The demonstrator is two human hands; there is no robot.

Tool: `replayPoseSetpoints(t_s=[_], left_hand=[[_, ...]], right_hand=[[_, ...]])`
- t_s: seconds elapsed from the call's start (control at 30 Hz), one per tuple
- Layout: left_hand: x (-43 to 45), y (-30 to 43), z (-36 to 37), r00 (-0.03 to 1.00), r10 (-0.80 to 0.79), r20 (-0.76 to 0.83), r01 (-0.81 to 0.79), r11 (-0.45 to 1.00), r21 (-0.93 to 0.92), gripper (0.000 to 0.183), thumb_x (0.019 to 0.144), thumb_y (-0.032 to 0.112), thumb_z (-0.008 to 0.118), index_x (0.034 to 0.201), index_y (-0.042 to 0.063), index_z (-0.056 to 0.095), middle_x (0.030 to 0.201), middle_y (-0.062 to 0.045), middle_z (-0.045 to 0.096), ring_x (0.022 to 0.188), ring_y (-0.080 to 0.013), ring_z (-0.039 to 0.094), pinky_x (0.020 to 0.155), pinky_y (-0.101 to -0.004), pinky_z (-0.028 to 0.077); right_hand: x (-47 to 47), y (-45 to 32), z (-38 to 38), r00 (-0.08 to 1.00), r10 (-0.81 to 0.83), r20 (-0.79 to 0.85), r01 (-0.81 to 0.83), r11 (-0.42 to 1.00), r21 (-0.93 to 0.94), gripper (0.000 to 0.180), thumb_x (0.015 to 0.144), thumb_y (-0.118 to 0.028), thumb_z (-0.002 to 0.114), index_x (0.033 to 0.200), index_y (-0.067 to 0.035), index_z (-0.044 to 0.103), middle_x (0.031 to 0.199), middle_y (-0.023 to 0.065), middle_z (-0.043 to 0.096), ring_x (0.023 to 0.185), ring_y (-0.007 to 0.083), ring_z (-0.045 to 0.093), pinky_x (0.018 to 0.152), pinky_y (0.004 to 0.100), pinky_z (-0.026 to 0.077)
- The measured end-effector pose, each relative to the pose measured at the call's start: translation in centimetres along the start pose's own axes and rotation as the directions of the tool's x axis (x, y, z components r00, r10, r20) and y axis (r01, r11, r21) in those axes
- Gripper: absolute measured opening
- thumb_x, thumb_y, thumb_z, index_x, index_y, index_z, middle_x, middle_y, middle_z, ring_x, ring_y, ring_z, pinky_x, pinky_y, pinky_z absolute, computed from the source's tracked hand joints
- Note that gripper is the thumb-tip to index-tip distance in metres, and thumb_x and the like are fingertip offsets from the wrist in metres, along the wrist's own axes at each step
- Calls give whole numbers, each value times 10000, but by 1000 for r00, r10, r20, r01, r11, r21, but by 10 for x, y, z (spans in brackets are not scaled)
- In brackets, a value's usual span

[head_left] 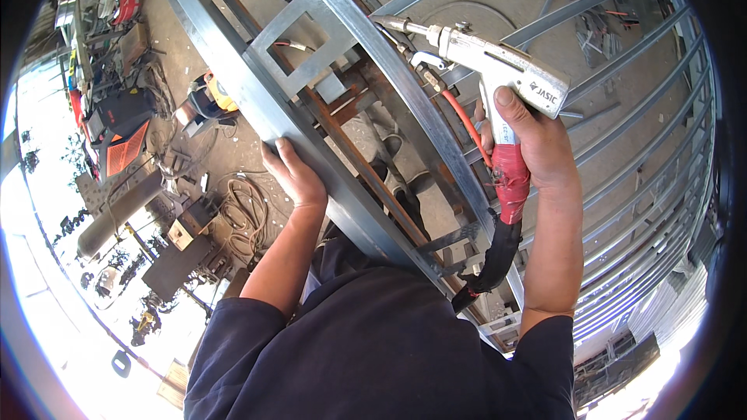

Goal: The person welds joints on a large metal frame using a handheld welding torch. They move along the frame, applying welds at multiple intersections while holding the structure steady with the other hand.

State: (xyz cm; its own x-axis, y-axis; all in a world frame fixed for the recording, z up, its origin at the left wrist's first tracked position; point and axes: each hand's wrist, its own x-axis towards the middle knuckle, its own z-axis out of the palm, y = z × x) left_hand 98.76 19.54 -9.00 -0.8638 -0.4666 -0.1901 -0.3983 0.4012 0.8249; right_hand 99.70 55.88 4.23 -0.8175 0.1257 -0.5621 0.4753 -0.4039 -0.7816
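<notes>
My right hand (543, 140) is wrapped around the grip of a silver, pistol-shaped Jasic welding gun (490, 55). Its nozzle (394, 23) points up and left, close to a galvanized steel tube (402, 73); whether they touch I cannot tell. Red tape (512, 175) binds the lower grip, where a black-sleeved cable (499, 251) leads down. An orange hose (464, 116) runs along the gun's left side. My left hand (300, 178) holds the outer side of a wide steel tube (274, 114), thumb on top; its other fingers are partly hidden. A plate with a square cutout (318, 14) bridges the two tubes.
Rusty steel bars (332, 119) lie below the frame. Parallel metal bars (630, 122) spread out at right. On the left floor are a yellow-and-black power tool (219, 93), a coiled hose (242, 210), a gas cylinder (119, 216) and a black-and-orange machine (125, 128).
</notes>
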Motion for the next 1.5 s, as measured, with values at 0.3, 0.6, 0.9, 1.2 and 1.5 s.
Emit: replayPoseSetpoints(t_s=[0.3, 0.6, 0.9, 1.2, 1.5], left_hand=[[-3, 7, 1, 1000, -1, 3, 1, 1000, -14, 723, 1075, 443, 449, 1536, -95, 302, 1510, -274, 378, 1393, -371, 389, 1192, -444, 282], [-1, 0, 0, 1000, 20, -19, -20, 1000, 19, 725, 1074, 453, 437, 1526, -101, 312, 1492, -282, 389, 1382, -376, 397, 1189, -454, 283], [-2, 3, 1, 1000, 24, -9, -24, 1000, -10, 751, 1068, 477, 448, 1528, -101, 311, 1505, -283, 385, 1394, -380, 390, 1193, -455, 275], [-2, 6, 1, 1000, 21, -9, -21, 999, 26, 760, 1068, 485, 441, 1537, -97, 300, 1509, -281, 377, 1404, -380, 380, 1200, -453, 267], [-2, 8, 0, 1000, 21, -1, -21, 999, 26, 743, 1073, 470, 433, 1538, -95, 300, 1511, -285, 372, 1396, -383, 387, 1193, -454, 281]], right_hand=[[0, 2, -2, 999, -34, 37, 37, 997, -68, 453, 991, -409, 691, 1185, -5, 624, 884, 87, 677, 649, 133, 659, 546, 290, 557], [0, -1, -1, 996, -60, 67, 66, 993, -95, 434, 1002, -381, 682, 1197, 3, 625, 873, 86, 676, 649, 127, 656, 552, 283, 555], [-4, -3, -5, 997, -38, 61, 46, 990, -131, 447, 986, -374, 703, 1224, -4, 625, 882, 90, 681, 657, 127, 667, 555, 281, 564], [-6, -4, -8, 998, -20, 63, 29, 990, -141, 474, 980, -367, 712, 1270, -5, 611, 887, 96, 687, 653, 128, 667, 548, 283, 568], [-11, -4, -7, 998, -36, 54, 43, 989, -142, 474, 982, -359, 712, 1284, -9, 605, 890, 107, 691, 654, 139, 669, 542, 280, 560]])
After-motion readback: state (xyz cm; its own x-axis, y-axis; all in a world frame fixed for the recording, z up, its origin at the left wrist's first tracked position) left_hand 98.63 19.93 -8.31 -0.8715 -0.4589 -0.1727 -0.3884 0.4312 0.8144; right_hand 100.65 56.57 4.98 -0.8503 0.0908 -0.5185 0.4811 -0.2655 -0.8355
